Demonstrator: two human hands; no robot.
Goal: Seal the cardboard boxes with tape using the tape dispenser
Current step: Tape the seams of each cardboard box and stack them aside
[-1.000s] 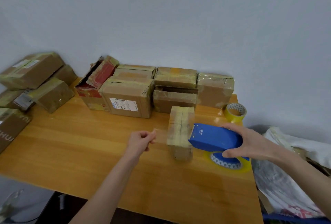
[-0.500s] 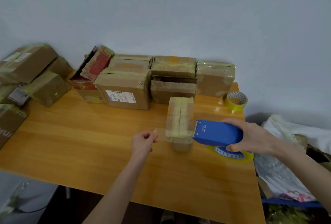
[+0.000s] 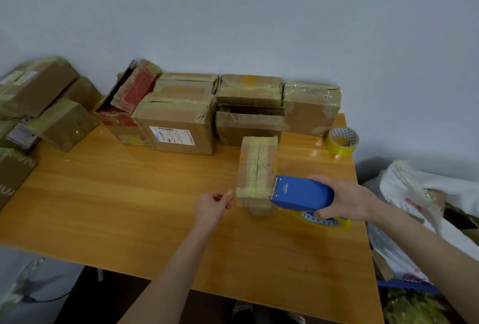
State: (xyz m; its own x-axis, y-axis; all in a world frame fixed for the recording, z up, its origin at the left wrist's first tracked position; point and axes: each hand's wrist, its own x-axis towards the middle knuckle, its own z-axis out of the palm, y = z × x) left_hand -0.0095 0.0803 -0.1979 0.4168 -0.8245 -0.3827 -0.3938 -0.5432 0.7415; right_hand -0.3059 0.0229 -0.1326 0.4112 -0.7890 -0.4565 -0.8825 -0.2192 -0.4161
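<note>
While the small box stood on the bench, the right hand gripped the blue tape dispenser, its front edge against the box's right side. Just left of the box, the left hand pinched the end of the clear tape between thumb and fingertips. Taped boxes sat behind the box, and a yellow tape roll behind it to the right.

Centre right of frame: right hand grips blue tape dispenser against small box; left hand pinches tape strip
</note>
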